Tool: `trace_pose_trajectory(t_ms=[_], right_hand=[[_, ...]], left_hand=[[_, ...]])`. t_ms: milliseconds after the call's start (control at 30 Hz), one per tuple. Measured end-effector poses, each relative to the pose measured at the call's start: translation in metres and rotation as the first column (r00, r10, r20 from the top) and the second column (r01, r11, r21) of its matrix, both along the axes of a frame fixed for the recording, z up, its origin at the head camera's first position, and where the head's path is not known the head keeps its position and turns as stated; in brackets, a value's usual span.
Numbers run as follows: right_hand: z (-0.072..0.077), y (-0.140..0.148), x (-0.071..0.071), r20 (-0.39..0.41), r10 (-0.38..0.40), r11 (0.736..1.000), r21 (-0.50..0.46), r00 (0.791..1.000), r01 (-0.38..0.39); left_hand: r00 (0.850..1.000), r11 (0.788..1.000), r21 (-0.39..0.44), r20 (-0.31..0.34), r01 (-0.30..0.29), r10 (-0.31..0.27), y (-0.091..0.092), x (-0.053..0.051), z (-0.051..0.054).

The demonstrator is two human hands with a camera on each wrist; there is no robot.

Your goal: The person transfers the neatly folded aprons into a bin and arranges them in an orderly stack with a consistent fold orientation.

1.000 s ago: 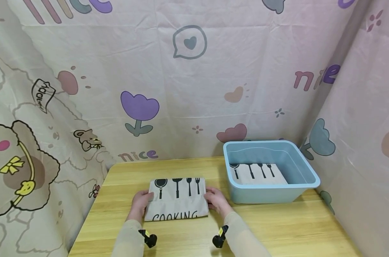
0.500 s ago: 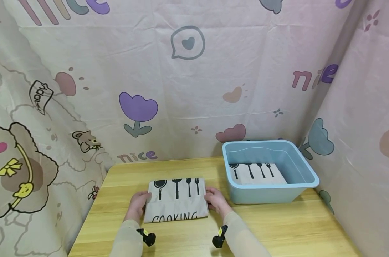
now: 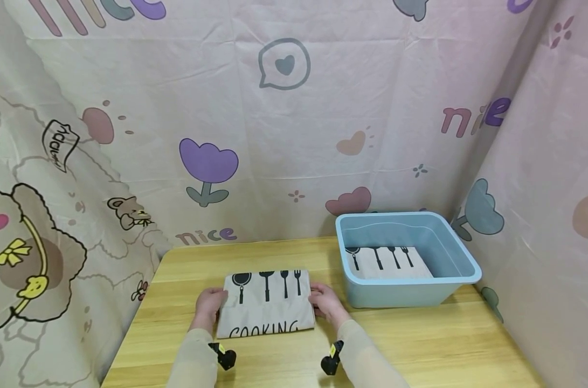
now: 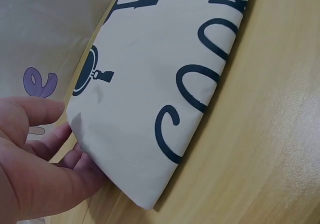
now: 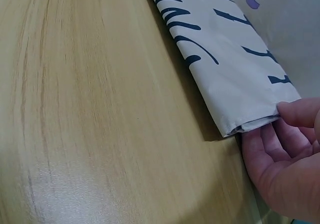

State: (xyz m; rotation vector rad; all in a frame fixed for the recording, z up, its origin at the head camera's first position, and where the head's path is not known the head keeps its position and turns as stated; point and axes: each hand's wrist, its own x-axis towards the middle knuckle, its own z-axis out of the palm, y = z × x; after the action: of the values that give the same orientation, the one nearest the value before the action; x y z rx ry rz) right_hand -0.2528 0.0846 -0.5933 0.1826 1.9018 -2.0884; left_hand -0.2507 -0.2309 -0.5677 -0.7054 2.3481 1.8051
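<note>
A folded white cloth (image 3: pixel 267 307), printed with black kitchen utensils and the word COOKING, lies between my hands at the middle of the table. My left hand (image 3: pixel 209 307) holds its left edge; in the left wrist view, fingers (image 4: pixel 52 141) reach under the cloth's side. On the opposite edge, my right hand (image 3: pixel 326 303) pinches the cloth, thumb on top and the other fingers beneath, as the right wrist view shows. Layers of the fold show at that end. The fingertips under the cloth are hidden.
To the right stands a light blue plastic bin (image 3: pixel 410 293). Inside it lies another folded cloth (image 3: pixel 395 264) with the same utensil print. The wooden table (image 3: pixel 177 269) meets a patterned curtain (image 3: pixel 284 134) at the back and sides.
The cloth's front edge has come slightly nearer to me, and the crease across its middle has smoothed out. Both hands stay at its sides, almost still. The bin has not moved.
</note>
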Motion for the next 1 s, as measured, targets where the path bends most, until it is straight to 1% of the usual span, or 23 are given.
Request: trace_pose_trajectory(t_ms=[200, 400, 733, 867, 1000], right_hand=[[-0.0005, -0.0001, 0.0011, -0.012, 0.010, 1.000, 0.004, 1.000, -0.010], [-0.0008, 0.0006, 0.0013, -0.009, 0.016, 1.000, 0.019, 1.000, -0.016], [-0.0021, 0.0018, 0.0015, -0.012, 0.025, 0.999, 0.040, 1.000, -0.025], [-0.0002, 0.0019, 0.0019, -0.008, 0.024, 0.999, 0.032, 1.000, -0.024], [0.0031, 0.0016, 0.0026, -0.005, 0.024, 0.999, 0.024, 1.000, -0.023]], left_hand=[[0.999, 0.999, -0.027, 0.011, 0.045, -0.045, -0.0036, -0.0001, -0.0016], [0.997, 0.997, -0.032, 0.036, 0.063, -0.062, -0.0058, -0.0010, -0.0036], [0.998, 0.994, 0.094, 0.007, 0.057, -0.058, -0.0038, 0.0032, -0.0053], [0.998, 0.988, 0.142, -0.005, 0.065, -0.065, -0.0044, 0.0035, -0.0035], [0.999, 0.984, 0.171, -0.006, 0.048, -0.048, -0.0043, 0.0033, -0.0010]])
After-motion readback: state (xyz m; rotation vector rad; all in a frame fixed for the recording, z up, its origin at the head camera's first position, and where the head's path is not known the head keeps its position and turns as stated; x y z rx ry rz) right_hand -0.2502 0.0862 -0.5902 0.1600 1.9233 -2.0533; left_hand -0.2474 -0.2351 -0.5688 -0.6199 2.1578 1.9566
